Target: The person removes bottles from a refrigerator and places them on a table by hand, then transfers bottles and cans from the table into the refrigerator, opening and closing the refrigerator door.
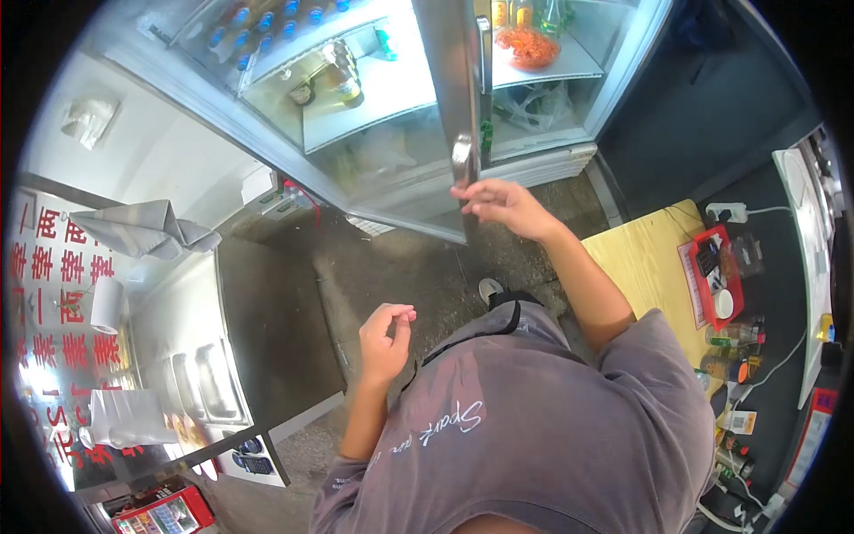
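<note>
A glass fridge door (382, 160) with a metal frame stands swung out in front of me. My right hand (509, 206) is at the door's edge, just below the metal door handle (462, 158). Its fingers are loosely bent and apart, with the fingertips overlapping the frame; whether they press on it I cannot tell. My left hand (384, 343) hangs in front of my shirt, fingers curled in toward the thumb, and nothing shows in it. Behind the doors, the fridge holds blue-capped bottles (289, 18) and a bag of orange-red food (527, 47).
On the right is a wooden table (640, 267) with a red tray (714, 278), bottles and cables. To the left stand a metal counter (178, 374), a grey cloth (147, 227) and a paper roll (107, 305). Concrete floor (382, 276) lies between.
</note>
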A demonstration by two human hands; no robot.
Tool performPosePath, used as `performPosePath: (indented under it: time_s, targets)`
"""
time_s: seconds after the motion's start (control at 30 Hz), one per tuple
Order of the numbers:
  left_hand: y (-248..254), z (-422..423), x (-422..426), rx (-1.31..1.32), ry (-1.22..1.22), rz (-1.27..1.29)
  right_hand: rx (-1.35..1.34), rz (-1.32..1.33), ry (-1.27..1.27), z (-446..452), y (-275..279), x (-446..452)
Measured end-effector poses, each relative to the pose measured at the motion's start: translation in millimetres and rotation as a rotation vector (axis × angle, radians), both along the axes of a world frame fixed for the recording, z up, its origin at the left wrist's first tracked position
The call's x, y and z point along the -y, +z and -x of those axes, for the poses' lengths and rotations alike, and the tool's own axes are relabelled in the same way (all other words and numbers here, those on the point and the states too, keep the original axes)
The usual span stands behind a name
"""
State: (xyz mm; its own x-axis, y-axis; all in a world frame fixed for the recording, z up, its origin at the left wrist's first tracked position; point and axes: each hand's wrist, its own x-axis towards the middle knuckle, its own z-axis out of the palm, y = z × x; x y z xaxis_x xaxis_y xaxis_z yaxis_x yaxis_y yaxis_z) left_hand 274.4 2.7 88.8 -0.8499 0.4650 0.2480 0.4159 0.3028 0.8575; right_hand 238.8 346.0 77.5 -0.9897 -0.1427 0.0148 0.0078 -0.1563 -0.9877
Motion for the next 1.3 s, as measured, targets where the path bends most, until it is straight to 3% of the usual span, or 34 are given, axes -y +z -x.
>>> performPosePath:
  time_s: [0.17,0.5,0.77,0.97,1.07,1.3]
  targets:
    - [-9,-23,11,0.074,0.0,0.014,-0.11,-0.156,-0.566,19,-20,2]
    - [-29,-62,33,0.211,-0.108,0.059,0.018,-0.191,-0.513,-31,-35,24]
    - [-20,-63,10,0.203,-0.334,0.161,0.054,-0.411,-0.242,-106,-22,21]
    - [-24,-70,-23,0.163,-0.431,0.23,0.091,-0.35,-0.37,-146,-52,-5]
    - [-28,-82,-44,0.252,-0.478,0.226,-0.023,-0.487,-0.41,-183,-31,-14]
    - [-19,-117,-121,0.157,-0.807,0.397,-0.082,-0.595,-0.844,-314,-40,-58]
